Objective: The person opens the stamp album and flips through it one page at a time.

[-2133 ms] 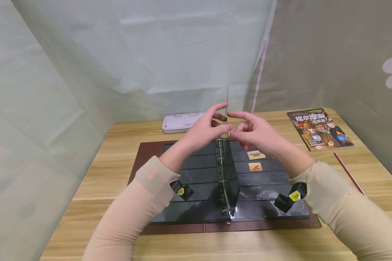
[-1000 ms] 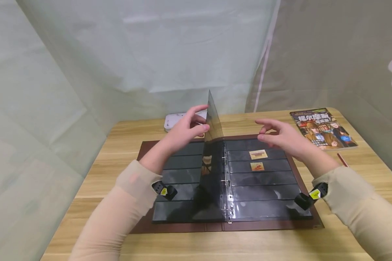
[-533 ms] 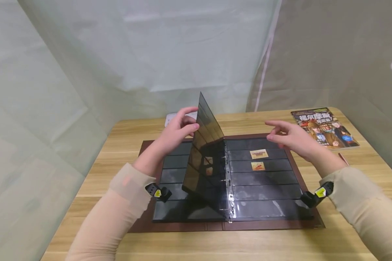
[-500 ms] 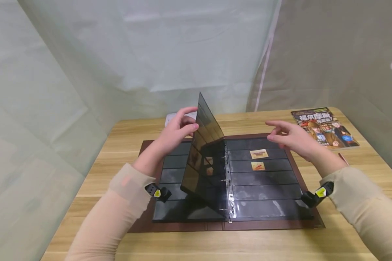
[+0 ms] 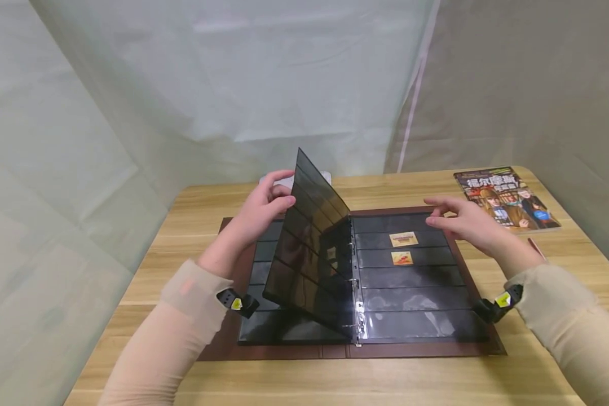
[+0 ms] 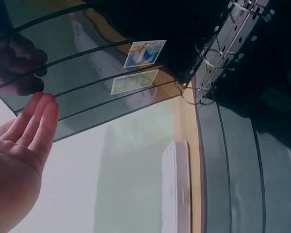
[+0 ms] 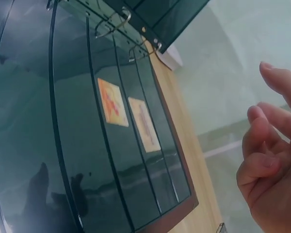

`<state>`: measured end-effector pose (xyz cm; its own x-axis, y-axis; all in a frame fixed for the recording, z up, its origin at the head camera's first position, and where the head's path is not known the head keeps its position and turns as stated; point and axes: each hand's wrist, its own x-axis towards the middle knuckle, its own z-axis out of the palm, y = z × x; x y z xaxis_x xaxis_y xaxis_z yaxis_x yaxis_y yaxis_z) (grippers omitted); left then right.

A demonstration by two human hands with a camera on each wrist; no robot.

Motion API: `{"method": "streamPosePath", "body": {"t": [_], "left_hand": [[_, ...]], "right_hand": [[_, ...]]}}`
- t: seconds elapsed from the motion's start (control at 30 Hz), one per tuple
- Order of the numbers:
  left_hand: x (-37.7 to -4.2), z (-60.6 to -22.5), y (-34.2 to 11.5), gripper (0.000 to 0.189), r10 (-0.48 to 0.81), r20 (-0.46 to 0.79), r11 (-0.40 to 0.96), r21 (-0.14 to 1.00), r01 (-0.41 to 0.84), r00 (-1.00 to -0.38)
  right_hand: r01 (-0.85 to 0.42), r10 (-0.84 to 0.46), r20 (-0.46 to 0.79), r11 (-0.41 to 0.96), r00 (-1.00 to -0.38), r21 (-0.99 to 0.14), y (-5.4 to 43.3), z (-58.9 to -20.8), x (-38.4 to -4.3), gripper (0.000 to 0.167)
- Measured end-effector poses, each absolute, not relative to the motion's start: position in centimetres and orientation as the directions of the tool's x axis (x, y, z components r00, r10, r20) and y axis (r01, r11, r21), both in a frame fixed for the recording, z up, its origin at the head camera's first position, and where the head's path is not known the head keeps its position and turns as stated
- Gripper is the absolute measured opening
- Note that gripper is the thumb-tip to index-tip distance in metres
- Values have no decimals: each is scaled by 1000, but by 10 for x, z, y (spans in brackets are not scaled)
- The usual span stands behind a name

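Observation:
A stamp album (image 5: 411, 282) lies open on the table, with black pocket pages on metal rings (image 5: 354, 282). One black page (image 5: 304, 242) stands tilted to the left, its outer edge raised. Against that page's left face rest the fingertips and thumb of my left hand (image 5: 256, 211); the fingers look straight in the left wrist view. That face carries a blue stamp (image 6: 145, 53) and a pale green stamp (image 6: 135, 81). My right hand (image 5: 469, 223) hovers holding nothing over the right page's upper outer corner, fingers loosely bent. Two stamps, a cream one (image 5: 403, 239) and an orange one (image 5: 402, 258), sit in that page.
A white tin-like case (image 6: 176, 187) stands behind the album, partly hidden by the raised page in the head view. At the back right lies an illustrated book (image 5: 507, 200). A thin reddish stick (image 5: 537, 248) is partly covered by the right arm. Pale cloth walls (image 5: 294, 73) enclose the table.
The page has swung from upright over to the left along with my left hand. My right hand has come away from the page's edge and moved right.

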<state>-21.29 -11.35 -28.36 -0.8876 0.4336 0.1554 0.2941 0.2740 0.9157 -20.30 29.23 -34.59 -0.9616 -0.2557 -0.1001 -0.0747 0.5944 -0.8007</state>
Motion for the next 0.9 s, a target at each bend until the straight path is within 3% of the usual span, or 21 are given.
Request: {"method": "streamPosePath", "body": {"t": [0.3, 0.57, 0.9], "left_hand": [[-212, -288, -125, 47, 354, 146, 322, 908, 267, -924], [-213, -295, -135, 46, 301, 175, 447, 843, 301, -937], [-212, -305, -150, 48, 282, 151, 479, 833, 275, -947]], "right_hand": [[-52, -283, -175, 644, -943, -763, 302, -360, -203, 70], [-71, -302, -176, 657, -937, -751, 311, -379, -203, 65], [-98, -276, -166, 738, -947, -667, 321, -397, -200, 66]]}}
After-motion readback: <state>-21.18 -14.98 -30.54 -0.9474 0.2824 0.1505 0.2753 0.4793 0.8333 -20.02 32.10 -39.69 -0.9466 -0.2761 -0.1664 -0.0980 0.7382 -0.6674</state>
